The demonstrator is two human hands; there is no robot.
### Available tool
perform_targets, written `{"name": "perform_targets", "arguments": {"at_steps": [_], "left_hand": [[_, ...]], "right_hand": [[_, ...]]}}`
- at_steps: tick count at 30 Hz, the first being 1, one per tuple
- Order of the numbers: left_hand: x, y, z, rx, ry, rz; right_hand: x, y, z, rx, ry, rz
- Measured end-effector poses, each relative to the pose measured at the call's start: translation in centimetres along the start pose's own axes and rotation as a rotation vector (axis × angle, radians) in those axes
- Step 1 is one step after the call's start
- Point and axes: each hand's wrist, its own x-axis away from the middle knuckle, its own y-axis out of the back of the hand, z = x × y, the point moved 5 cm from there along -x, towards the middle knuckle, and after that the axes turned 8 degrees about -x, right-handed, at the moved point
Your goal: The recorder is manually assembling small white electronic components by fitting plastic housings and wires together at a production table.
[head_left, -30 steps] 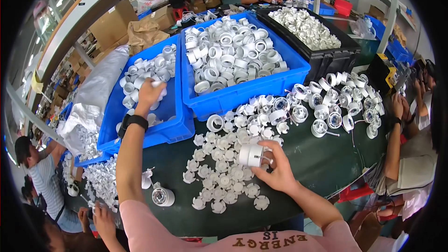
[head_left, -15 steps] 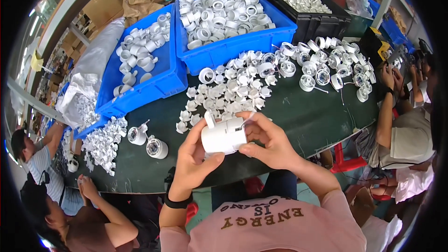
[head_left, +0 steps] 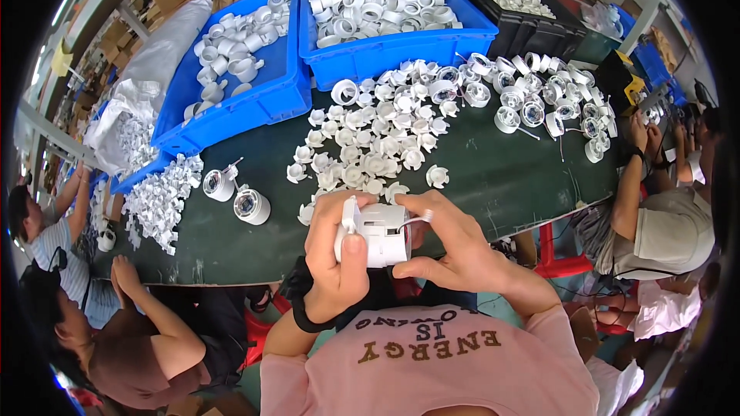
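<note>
Between my two hands is a white cylindrical plastic housing (head_left: 388,246) with a side arm and a rectangular slot. My left hand (head_left: 333,266) wraps its left end, the thumb lying along the side arm. At the other end, my right hand (head_left: 455,246) grips the rim with thumb and fingers, and a short pale wire (head_left: 420,218) sticks out there. Just beyond my hands spreads a pile of white petal-edged caps (head_left: 370,135). Two similar white units with round glassy ends (head_left: 252,206) stand to the left on the dark green table (head_left: 493,185).
Two blue bins (head_left: 254,117) of white tubular housings and a black bin (head_left: 532,23) of small white parts line the back. Ring-shaped modules with wires (head_left: 532,113) lie far right. Small white clips (head_left: 162,200) spill near a white sack (head_left: 123,127). Co-workers sit at both sides.
The housing has turned so its slot faces up, and it has come slightly nearer me. My left thumb has moved onto the side arm. The whole view has shifted a little.
</note>
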Motion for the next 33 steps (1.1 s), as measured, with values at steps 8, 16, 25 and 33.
{"name": "perform_targets", "arguments": {"at_steps": [8,16,25,33], "left_hand": [[0.9,0.1,-0.2,0.012,-0.064,-0.07],[0.4,-0.7,0.4,0.139,-0.083,0.002],[3.7,-3.7,6.2,0.313,0.753,0.217],[7.4,10.6,13.2,0.087,0.89,-0.036]], "right_hand": [[-0.1,-1.2,-0.4,-0.09,-0.053,0.044],[-1.0,-0.6,0.1,0.032,0.101,0.018],[1.9,-2.1,-3.4,0.392,0.022,-0.103],[5.1,11.0,-9.2,0.666,-0.154,-0.271]]}}
